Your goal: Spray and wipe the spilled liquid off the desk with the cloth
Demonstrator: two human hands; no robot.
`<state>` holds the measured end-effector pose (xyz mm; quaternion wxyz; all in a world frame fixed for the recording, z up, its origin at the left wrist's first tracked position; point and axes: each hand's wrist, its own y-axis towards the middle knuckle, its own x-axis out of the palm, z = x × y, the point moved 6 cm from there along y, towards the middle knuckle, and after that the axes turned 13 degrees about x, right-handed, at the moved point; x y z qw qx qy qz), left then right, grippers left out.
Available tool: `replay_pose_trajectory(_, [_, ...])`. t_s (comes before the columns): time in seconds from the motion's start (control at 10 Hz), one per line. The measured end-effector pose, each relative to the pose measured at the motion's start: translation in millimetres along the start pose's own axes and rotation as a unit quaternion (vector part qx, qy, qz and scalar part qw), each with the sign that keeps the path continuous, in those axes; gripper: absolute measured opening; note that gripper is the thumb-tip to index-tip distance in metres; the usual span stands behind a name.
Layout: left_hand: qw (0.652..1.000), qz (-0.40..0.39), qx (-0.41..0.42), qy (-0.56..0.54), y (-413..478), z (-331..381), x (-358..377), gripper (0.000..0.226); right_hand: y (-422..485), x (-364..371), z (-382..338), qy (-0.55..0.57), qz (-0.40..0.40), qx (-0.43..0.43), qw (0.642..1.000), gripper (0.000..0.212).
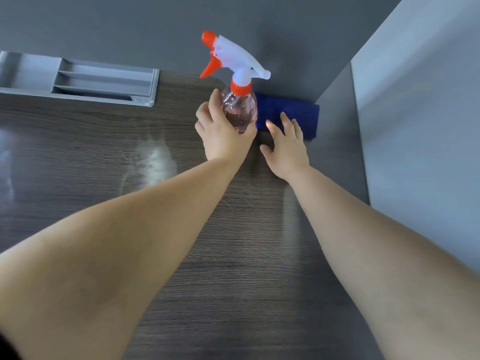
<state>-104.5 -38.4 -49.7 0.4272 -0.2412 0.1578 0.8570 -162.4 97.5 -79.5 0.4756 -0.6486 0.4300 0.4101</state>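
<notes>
A clear spray bottle [240, 110] with pinkish liquid, a white head and an orange trigger and nozzle stands upright on the dark wood-grain desk [233, 255]. My left hand [223, 133] wraps around the bottle's body from the near side. A folded blue cloth [288, 110] lies just right of the bottle, in the desk's back right corner. My right hand [285, 146] hovers over the cloth's near edge with its fingers spread, its fingertips on or just above the cloth. A pale wet smear [153, 157] glistens on the desk left of the bottle.
A grey slotted tray [104, 81] is set into the desk at the back left. A grey partition [130, 27] runs along the back and a light grey side panel [415, 126] closes the right side.
</notes>
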Motion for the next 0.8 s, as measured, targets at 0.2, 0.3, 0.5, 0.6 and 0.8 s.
replay_pose_trajectory(0.2, [1.000, 0.016, -0.008, -0.020, 4, 0, -4, 0.085, -9, -2, 1, 0.012, 0.033, 0.031, 0.999, 0.052])
replay_pose_trajectory(0.3, [1.000, 0.022, -0.011, -0.018, 13, 1, -4, 0.084, -8, -2, 4, -0.012, -0.014, 0.024, 1.000, 0.057])
replay_pose_trajectory(0.5, [0.998, -0.009, -0.044, -0.054, 11, -1, -7, 0.095, -10, -2, 5, -0.047, -0.076, 0.025, 0.996, 0.065])
replay_pose_trajectory(0.6, [0.994, -0.051, -0.067, -0.064, -4, -5, -16, 0.085, -21, -6, 1, -0.020, -0.083, 0.037, 0.996, 0.060])
replay_pose_trajectory(0.8, [0.981, -0.118, -0.146, -0.049, -43, -29, -46, 0.052, -69, -9, -20, 0.187, -0.086, 0.011, 0.978, 0.045])
